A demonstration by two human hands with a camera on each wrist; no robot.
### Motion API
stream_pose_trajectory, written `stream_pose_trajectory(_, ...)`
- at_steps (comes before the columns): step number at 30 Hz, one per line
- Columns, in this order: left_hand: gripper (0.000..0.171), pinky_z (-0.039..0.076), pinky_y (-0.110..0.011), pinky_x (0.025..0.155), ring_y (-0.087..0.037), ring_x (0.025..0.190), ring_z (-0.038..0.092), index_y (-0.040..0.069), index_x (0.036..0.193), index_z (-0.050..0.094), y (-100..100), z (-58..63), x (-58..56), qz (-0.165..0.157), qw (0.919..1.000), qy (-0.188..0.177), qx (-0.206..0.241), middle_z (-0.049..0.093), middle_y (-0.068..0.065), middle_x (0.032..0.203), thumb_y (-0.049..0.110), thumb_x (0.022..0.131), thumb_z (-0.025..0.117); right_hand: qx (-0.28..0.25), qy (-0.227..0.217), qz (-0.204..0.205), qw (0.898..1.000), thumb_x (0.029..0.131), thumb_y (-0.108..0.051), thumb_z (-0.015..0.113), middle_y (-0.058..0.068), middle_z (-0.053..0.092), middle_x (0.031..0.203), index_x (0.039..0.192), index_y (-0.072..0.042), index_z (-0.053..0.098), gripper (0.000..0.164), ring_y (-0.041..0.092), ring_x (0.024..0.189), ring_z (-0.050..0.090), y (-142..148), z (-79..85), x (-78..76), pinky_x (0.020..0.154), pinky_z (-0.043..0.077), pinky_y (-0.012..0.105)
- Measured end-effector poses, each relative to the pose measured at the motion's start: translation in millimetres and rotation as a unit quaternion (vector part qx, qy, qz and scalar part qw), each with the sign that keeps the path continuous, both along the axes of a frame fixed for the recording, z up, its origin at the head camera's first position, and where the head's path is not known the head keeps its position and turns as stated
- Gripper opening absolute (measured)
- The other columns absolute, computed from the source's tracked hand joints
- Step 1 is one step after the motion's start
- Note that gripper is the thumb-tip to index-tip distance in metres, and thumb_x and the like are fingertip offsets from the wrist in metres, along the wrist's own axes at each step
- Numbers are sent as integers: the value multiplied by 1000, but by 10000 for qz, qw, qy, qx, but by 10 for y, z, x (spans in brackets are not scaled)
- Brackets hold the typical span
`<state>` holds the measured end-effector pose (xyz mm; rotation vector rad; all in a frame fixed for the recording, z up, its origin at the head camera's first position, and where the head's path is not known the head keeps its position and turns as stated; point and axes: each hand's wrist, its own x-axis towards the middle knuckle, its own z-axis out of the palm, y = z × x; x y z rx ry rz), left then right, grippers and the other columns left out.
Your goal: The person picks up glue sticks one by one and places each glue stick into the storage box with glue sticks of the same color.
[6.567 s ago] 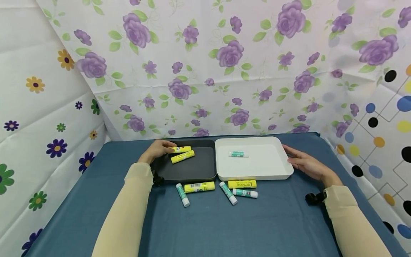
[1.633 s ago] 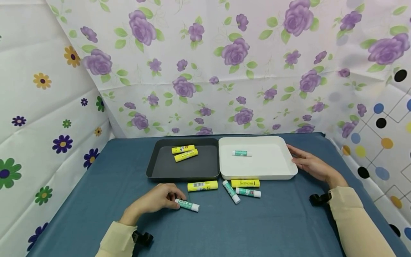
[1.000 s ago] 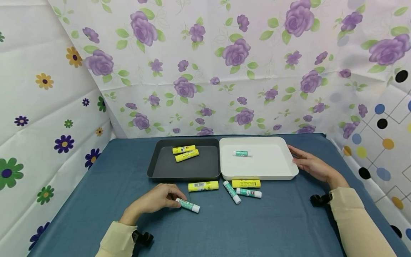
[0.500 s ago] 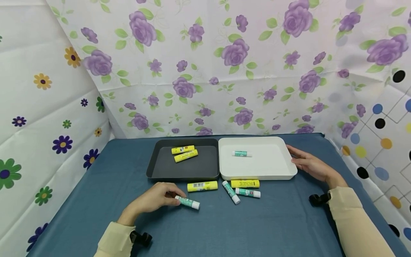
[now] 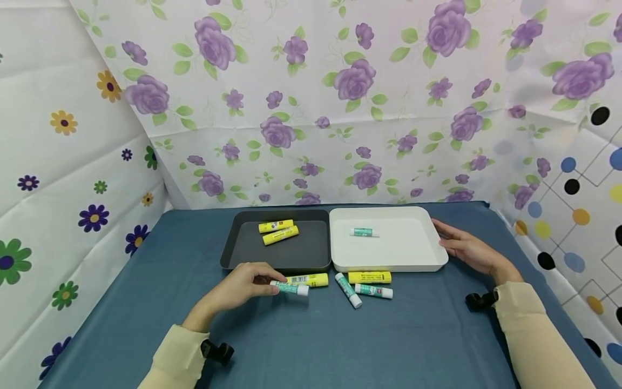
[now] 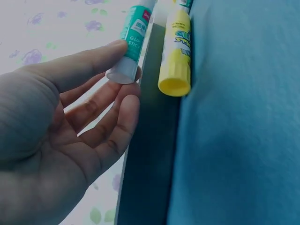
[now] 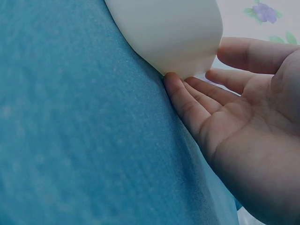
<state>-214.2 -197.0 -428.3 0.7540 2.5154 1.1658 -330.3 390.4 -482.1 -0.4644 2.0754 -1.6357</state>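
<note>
Green glue stick (image 6: 133, 38), its label reading "GLUE STICK", now hangs above the bench (image 5: 364, 346), raised and nearer the dark tray (image 5: 248, 249) than 0.5 seconds ago. The left hand (image 5: 239, 287) pinches its end; the right hand (image 5: 468, 251), fingers extended, touches the white tray (image 5: 403, 249).

The person wears long sleeves in a plain pale yellow, the left sleeve (image 5: 175, 354) and the right sleeve (image 5: 540, 329) alike, both softly creased and ending in a cuff at the wrist. Beside each cuff sits a small black device — the left wrist unit (image 5: 217, 352) and the right wrist unit (image 5: 481, 301) — dark and chunky, with rounded ends. The left hand (image 5: 241, 290) and right hand (image 5: 470, 252) are bare, palms finely lined.
</note>
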Motion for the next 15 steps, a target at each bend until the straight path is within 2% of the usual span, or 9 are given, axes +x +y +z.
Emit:
stream_pose_trajectory(5,23,49,-28,68,-17,80,57,23,121,78,113,64,-82,110,9995,295,-47,70,7,104,25,99,74,5,-33,-29,10000,113,-17,47,12,-13,174,168,-13,-3,75,40,157,-12,-9,14,-2,99,37,8)
stream_pose_trajectory(11,24,57,-33,86,-12,96,66,20,122,78,282,136,-168,185,9986,491,38,72,5,111,24,99,74,-28,-58,-17,10000,113,-16,47,13,-13,173,168,-12,-3,75,41,157,-12,-10,17,-1,99,37,8)
stream_pose_trajectory(15,26,57,-37,89,-13,96,66,17,124,77,388,170,-218,241,9983,494,171,71,3,109,24,100,73,-55,-64,6,10000,113,-16,47,14,-14,173,168,-12,-4,75,41,157,-12,-13,16,1,99,37,8)
